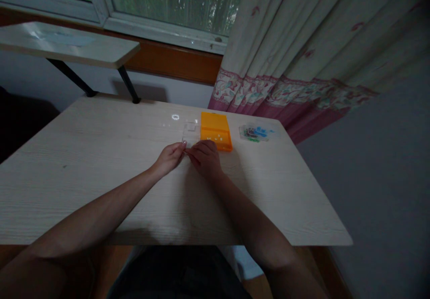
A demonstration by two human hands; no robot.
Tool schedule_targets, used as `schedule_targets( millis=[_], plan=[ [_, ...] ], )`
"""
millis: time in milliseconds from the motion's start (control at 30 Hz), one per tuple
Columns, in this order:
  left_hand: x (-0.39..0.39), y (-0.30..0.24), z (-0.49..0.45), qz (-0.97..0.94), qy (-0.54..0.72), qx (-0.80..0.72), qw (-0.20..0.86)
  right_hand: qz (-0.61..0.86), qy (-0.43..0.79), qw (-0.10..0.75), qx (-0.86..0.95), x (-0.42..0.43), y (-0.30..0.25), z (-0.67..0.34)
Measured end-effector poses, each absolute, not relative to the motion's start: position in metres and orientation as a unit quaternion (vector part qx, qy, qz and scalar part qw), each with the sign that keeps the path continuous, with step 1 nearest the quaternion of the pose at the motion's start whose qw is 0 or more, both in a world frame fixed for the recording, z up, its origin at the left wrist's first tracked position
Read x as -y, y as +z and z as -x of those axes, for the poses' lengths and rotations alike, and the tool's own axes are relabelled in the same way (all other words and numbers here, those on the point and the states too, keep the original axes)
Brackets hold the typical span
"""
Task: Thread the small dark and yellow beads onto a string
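Over the desk my left hand [170, 156] and my right hand [205, 156] meet, fingertips close together. Thumb and fingers of each are pinched, and whatever they hold is too small and dim to name. Just beyond them lies an orange plastic case [215, 121] with its lid up, and several small white pieces [218, 138] sit in its near half. My right hand covers part of the case's near left edge. A clear plastic box [191, 131] lies left of the case, behind my fingertips. A small white ring-shaped thing [175, 117] is farther back.
Right of the case, a clear container [247, 132] holds dark and blue small parts, with green bits at its near edge. A raised shelf [110, 57] on black legs stands at the back left. A curtain [268, 66] hangs behind the desk [117, 164].
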State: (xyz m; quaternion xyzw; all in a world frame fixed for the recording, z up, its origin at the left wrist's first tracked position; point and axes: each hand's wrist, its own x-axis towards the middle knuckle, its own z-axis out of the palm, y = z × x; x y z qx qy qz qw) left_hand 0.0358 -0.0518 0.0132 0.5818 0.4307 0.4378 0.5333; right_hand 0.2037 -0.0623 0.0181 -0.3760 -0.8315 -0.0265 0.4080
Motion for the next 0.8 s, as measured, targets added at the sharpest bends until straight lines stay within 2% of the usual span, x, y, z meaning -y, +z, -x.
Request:
schedule_targets(
  millis=[167,400,800],
  plan=[
    [0.054,0.015,-0.037,-0.546,0.446,-0.423,0.569,0.387,-0.020,0.420,0.821,0.063,0.022,-0.203],
    [0.050,0.009,-0.034,-0.611,0.412,-0.432,0.521,0.459,-0.032,0.450,0.765,0.056,0.021,-0.211],
    [0.063,0.018,-0.034,-0.878,0.233,-0.366,0.204,0.531,-0.060,0.425,0.731,0.035,0.005,-0.219]
  ],
)
